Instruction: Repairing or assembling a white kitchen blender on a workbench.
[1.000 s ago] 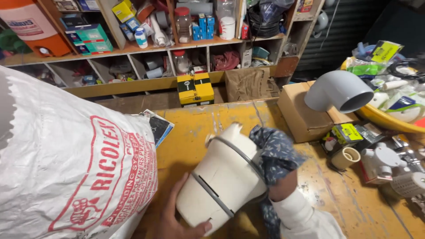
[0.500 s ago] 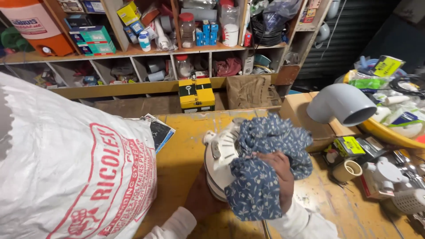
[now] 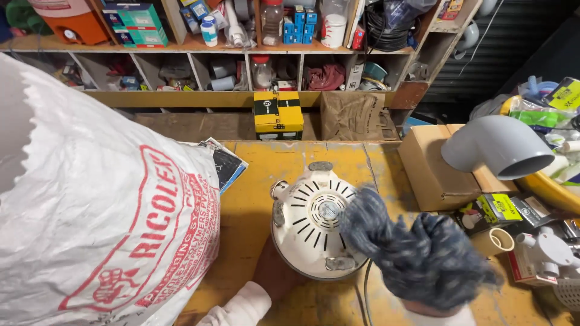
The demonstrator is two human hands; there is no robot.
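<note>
On a yellow table [image 3: 290,169], the left hand [image 3: 275,278] cups the lower edge of a round, slotted cream housing [image 3: 314,226] while the right hand [image 3: 435,305] clutches a blue cloth [image 3: 417,253] against it; the rigid plastic shell looks light, best gripped at its rim

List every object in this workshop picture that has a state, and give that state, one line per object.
Round cream plastic vented housing: on the yellow bench, vented face up, steadied from below by the left hand.
Blue patterned cloth: bunched, pressed on the housing's right edge, covering the right hand.
Large white woven sack: full, lying on the bench.
Grey plastic pipe elbow: resting on a cardboard box.
</note>
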